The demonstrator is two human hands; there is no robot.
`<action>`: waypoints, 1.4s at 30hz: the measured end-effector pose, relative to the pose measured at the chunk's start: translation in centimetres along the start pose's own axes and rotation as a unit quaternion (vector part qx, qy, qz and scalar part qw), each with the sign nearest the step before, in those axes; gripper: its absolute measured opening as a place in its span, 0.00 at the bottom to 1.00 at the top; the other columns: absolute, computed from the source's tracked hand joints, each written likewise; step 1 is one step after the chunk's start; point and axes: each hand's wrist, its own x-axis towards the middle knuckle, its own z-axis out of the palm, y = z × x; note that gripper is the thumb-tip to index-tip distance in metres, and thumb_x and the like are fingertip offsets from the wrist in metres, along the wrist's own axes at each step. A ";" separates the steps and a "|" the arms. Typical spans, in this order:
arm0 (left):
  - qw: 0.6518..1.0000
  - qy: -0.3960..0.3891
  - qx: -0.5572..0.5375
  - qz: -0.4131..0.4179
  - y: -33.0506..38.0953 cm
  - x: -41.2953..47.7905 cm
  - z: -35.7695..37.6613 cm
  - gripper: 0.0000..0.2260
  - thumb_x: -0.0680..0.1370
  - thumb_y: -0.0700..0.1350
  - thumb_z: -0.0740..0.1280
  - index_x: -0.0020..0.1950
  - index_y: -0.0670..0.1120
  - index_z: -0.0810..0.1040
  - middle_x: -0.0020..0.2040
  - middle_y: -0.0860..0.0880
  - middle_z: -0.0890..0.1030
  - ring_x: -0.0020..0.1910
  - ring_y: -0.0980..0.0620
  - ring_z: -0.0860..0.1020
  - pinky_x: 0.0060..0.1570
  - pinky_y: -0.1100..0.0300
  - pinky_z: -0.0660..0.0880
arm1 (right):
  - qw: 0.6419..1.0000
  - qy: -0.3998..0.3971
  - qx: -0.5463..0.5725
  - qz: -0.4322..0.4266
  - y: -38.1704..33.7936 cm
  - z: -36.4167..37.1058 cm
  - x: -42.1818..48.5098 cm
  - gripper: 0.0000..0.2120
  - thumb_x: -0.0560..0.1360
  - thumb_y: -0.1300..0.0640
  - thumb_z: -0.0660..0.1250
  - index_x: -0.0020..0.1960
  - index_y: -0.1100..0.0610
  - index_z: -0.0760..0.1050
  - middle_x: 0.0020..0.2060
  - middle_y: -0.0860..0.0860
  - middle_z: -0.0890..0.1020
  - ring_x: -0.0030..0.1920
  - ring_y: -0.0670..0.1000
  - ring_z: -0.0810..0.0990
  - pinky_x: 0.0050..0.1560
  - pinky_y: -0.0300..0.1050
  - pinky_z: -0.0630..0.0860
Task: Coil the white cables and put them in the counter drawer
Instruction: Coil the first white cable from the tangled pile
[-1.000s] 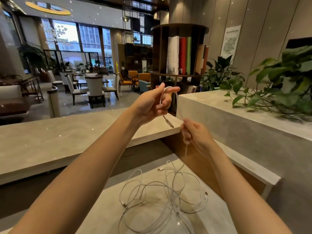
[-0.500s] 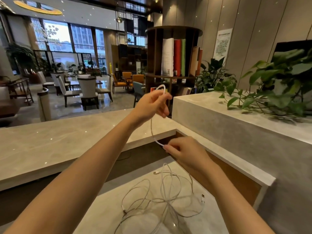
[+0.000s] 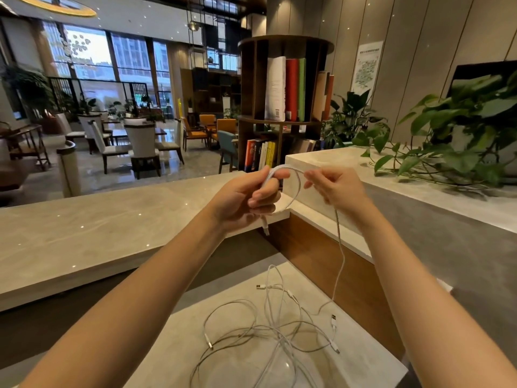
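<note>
On the near low counter [image 3: 372, 357] the tangle of white cables [image 3: 279, 331] runs off the bottom edge, their count unclear, while above it the left hand [image 3: 240, 200] curls round one looped cable [image 3: 297, 189] and the right hand [image 3: 338, 189] pinches its hanging strand.

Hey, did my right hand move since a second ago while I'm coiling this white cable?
Yes. The right hand rose from in front of the wooden panel up against the stone ledge, level with the left hand, gripping the white cable.
</note>
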 end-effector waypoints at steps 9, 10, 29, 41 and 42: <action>0.988 -0.018 -0.134 0.072 0.6 -1.0 -1.0 0.18 0.81 0.47 0.52 0.70 0.43 0.64 0.36 0.48 0.79 0.25 0.56 0.73 0.23 0.70 0.69 | 0.987 -0.074 -0.009 0.145 11.0 4.7 -7.0 0.19 0.79 0.48 0.56 0.41 0.56 0.80 0.27 0.48 0.72 0.29 0.46 0.68 0.33 0.37 0.68; 0.994 0.024 -0.082 0.074 0.3 -1.0 -1.1 0.18 0.82 0.47 0.51 0.71 0.44 0.63 0.35 0.51 0.79 0.24 0.57 0.72 0.22 0.71 0.68 | 0.982 -0.106 -0.046 0.147 11.1 5.4 -7.3 0.19 0.79 0.47 0.55 0.41 0.55 0.80 0.28 0.48 0.72 0.29 0.47 0.68 0.35 0.40 0.69; 0.972 0.069 0.199 -0.109 -1.8 -2.9 -1.5 0.15 0.82 0.49 0.52 0.47 0.41 0.74 0.30 0.50 0.68 0.24 0.57 0.61 0.22 0.68 0.61 | 0.960 -0.078 -0.224 -0.147 -2.4 2.9 -0.9 0.10 0.75 0.55 0.67 0.55 0.56 0.78 0.47 0.46 0.78 0.42 0.34 0.73 0.37 0.24 0.66; 0.978 0.139 0.005 -0.156 -3.0 -3.7 -0.6 0.18 0.79 0.50 0.59 0.32 0.45 0.74 0.35 0.47 0.73 0.37 0.51 0.73 0.41 0.60 0.70 | 0.973 -0.187 -0.128 -0.038 -0.1 4.5 -2.8 0.13 0.80 0.51 0.57 0.59 0.49 0.77 0.57 0.46 0.78 0.56 0.47 0.76 0.57 0.42 0.74; 0.977 0.135 0.002 -0.164 -2.9 -3.8 -0.6 0.18 0.79 0.50 0.58 0.33 0.44 0.75 0.34 0.47 0.73 0.37 0.51 0.73 0.42 0.60 0.71 | 0.971 -0.199 -0.126 -0.035 0.0 4.4 -2.9 0.12 0.79 0.51 0.58 0.59 0.50 0.77 0.56 0.46 0.78 0.56 0.48 0.76 0.57 0.42 0.75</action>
